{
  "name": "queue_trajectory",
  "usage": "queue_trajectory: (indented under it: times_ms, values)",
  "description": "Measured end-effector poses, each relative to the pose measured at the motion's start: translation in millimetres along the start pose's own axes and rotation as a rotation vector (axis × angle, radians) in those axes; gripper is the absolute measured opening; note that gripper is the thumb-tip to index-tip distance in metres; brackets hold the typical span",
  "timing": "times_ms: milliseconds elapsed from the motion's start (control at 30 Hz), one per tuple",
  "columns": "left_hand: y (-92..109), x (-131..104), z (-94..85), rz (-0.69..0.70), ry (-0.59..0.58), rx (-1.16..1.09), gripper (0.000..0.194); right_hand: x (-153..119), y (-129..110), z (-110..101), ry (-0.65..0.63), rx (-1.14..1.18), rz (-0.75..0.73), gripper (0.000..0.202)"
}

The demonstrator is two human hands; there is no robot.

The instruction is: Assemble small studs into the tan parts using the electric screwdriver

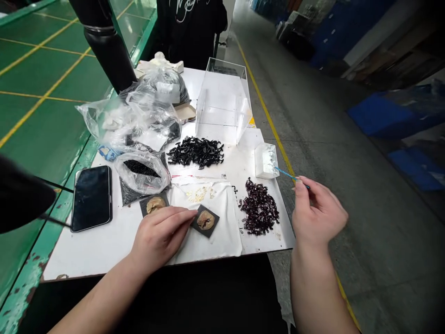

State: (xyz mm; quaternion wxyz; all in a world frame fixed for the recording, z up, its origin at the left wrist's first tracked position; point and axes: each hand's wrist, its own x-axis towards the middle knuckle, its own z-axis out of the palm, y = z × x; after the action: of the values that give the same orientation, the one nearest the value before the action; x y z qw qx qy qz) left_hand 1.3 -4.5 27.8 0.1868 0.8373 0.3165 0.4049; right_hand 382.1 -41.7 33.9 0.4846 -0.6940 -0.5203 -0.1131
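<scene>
My right hand (318,211) pinches a thin blue stick (287,173) beyond the table's right edge. The stick's tip reaches a small white block-shaped container (266,161) with whitish smears on its side. My left hand (163,236) is closed, its fingertips at the left corner of a small dark square piece (206,221). That piece bears a tan round lump with a small dark mark. A similar square with a tan lump (155,204) lies partly hidden behind my left hand. Small gold bits (200,194) are scattered on a white cloth-like sheet (222,239) just beyond.
Dark purple pieces (259,208) lie heaped at right, black curved pieces (196,152) farther back. An open bag of black grains (142,171), a phone (91,198) and plastic bags (135,116) stand left. A clear box (222,102) is behind. A person in black (191,32) is beyond the table.
</scene>
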Motion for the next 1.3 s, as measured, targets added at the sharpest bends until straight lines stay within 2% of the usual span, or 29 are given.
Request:
queue_trajectory:
  times_ms: [100, 167, 267, 333, 400, 433, 533, 567, 633, 767, 900, 1000, 1100, 1200, 1300]
  values:
    - [-2, -2, 3.3, 0.005, 0.013, 0.013, 0.029, 3, -2, 8, -0.006, -0.048, -0.036, 0.024]
    - [-5, -4, 5.4, -0.003, 0.016, 0.026, 0.027, 0, -11, 9, -0.042, -0.09, -0.07, 0.032]
    - [-9, -6, 7.0, -0.018, 0.019, 0.036, 0.023, -8, -39, 7, 0.036, -0.102, -0.19, 0.046]
    - [-9, -6, 7.1, -0.02, 0.014, 0.034, 0.02, -10, -63, 13, 0.001, -0.032, -0.303, 0.038]
    - [-7, -4, 6.7, -0.028, 0.009, 0.034, 0.017, -5, -87, 30, -0.209, 0.008, -0.391, 0.018]
    - [-6, -4, 6.4, -0.037, 0.009, 0.035, 0.015, 0, -98, 42, -0.372, -0.034, -0.417, 0.012]
    - [-3, -2, 6.1, -0.078, 0.015, 0.034, 0.01, 23, -124, 88, -0.771, -0.181, -0.415, 0.021]
    - [-2, -1, 6.0, -0.091, 0.014, 0.03, 0.008, 30, -130, 103, -0.864, -0.222, -0.422, 0.025]
    - [-1, -1, 6.1, -0.108, 0.006, 0.018, 0.007, 42, -139, 130, -0.953, -0.277, -0.455, 0.028]
    - [-1, -1, 6.9, -0.118, 0.005, 0.012, 0.004, 48, -145, 163, -0.981, -0.286, -0.475, 0.02]
    - [0, -2, 7.0, -0.128, 0.028, 0.013, 0.004, 46, -141, 173, -0.966, -0.241, -0.468, 0.013]
    - [2, 0, 3.6, -0.15, 0.031, 0.022, 0.005, 50, -136, 172, -0.942, -0.19, -0.452, 0.012]
    - [2, 8, -0.8, -0.151, 0.004, 0.042, 0.005, 59, -133, 168, -0.884, -0.02, -0.379, 0.009]
    - [-1, 18, -0.7, -0.11, 0.113, 0.031, 0.004, 66, -135, 158, -0.781, 0.219, -0.221, 0.009]
    - [-5, 22, 4.0, -0.122, 0.181, -0.008, 0.007, 65, -137, 134, -0.771, 0.381, -0.031, 0.013]
